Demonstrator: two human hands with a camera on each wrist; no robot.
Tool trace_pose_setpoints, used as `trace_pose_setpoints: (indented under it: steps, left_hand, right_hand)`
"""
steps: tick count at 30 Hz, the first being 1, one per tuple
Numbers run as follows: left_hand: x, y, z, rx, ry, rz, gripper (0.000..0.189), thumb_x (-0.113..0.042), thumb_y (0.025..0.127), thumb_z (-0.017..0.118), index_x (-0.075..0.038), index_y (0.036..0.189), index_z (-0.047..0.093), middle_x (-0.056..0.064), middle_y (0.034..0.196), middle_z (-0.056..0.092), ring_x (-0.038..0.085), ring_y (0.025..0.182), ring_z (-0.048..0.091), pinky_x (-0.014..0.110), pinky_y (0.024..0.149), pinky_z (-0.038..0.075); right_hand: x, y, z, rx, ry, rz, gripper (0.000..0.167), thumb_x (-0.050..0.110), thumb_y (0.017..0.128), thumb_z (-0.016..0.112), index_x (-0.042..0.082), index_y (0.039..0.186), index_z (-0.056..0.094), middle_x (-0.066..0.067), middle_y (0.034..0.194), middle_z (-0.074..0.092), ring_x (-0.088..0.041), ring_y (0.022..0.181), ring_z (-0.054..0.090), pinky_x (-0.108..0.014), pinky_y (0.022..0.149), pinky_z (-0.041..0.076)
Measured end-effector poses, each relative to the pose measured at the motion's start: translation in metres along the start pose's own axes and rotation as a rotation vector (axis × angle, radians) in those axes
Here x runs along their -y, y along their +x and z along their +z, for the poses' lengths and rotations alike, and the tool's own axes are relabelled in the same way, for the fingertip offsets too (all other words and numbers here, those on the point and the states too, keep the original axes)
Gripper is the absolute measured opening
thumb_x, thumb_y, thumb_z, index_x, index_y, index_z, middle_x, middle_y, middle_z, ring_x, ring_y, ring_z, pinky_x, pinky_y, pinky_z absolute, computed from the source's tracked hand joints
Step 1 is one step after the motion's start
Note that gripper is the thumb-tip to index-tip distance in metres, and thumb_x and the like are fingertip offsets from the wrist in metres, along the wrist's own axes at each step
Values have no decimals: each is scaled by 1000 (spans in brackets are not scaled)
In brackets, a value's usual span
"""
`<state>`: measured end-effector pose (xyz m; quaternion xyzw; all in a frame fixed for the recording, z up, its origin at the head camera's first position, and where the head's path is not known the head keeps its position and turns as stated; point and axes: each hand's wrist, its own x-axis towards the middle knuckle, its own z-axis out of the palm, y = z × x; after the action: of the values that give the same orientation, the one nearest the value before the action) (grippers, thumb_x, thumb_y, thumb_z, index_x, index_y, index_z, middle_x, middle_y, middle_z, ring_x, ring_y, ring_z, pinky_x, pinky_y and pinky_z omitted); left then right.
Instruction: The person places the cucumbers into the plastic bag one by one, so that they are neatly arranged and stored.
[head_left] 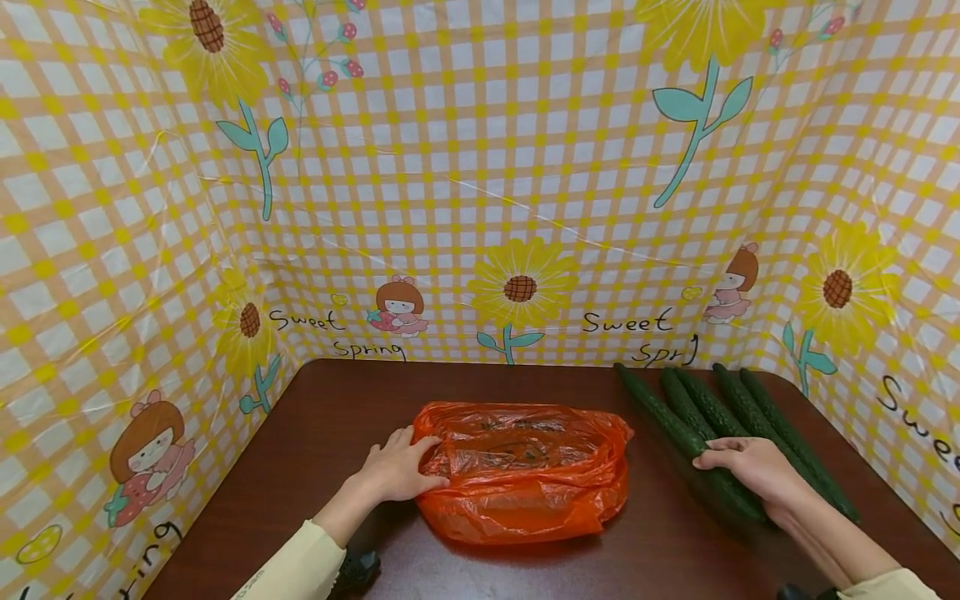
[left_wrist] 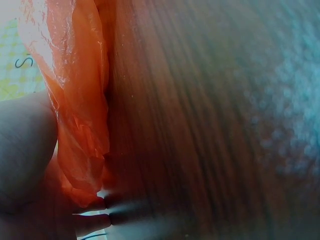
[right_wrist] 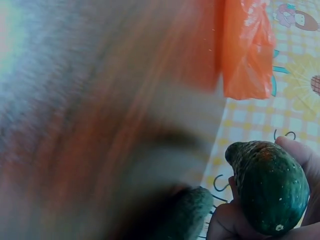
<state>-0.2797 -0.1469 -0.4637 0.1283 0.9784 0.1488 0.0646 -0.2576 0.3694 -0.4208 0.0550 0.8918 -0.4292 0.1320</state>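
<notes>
In the head view an orange plastic bag [head_left: 525, 504] lies on the table, its translucent film showing dark shapes inside. My left hand [head_left: 397, 467] grips the bag's left end, with bag film between thumb and fingers in the left wrist view. On the right, my right hand [head_left: 753, 471] holds a long dark green cucumber [head_left: 656, 408] near its front part, thumb on top. The rounded end of that cucumber [right_wrist: 272, 192] faces the right wrist camera, with fingers around its side. Several more cucumbers [head_left: 780, 425] lie side by side just to the right, partly hidden by the hand.
The dark brown tabletop [head_left: 345, 408] has cloth walls [head_left: 480, 208] in yellow checks with flower prints at its back and both sides. Between the bag and the cucumbers runs a strip of bare table. A small black object [head_left: 358, 571] sits by the left sleeve.
</notes>
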Motion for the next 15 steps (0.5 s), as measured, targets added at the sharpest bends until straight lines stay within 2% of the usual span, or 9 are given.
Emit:
trace_pose_setpoints:
  steps: [7, 12, 15]
  left_hand:
    - [0, 1, 0, 4, -3, 2, 73, -57, 85, 72, -23, 146, 53, 24, 158, 33, 43, 146, 31, 75, 108, 26]
    - [-1, 0, 0, -2, -10, 7, 73, -56, 85, 73, -22, 146, 53, 25, 158, 34, 43, 146, 31, 75, 108, 26]
    - [-1, 0, 0, -5, -12, 9, 73, -56, 85, 73, -21, 145, 54, 24, 157, 34, 43, 146, 31, 75, 108, 26]
  right_hand:
    - [12, -3, -4, -7, -38, -51, 44, 37, 95, 67, 0, 117, 73, -31, 153, 40, -59, 136, 30, -63, 100, 40]
    - [18, -4, -6, 3, -66, -85, 38, 35, 95, 66, 1, 109, 77, -31, 151, 43, -57, 135, 33, -61, 99, 41]
    - [24, -4, -8, 14, -70, -95, 38, 34, 95, 66, 1, 109, 77, -31, 150, 44, -57, 135, 34, -61, 100, 41]
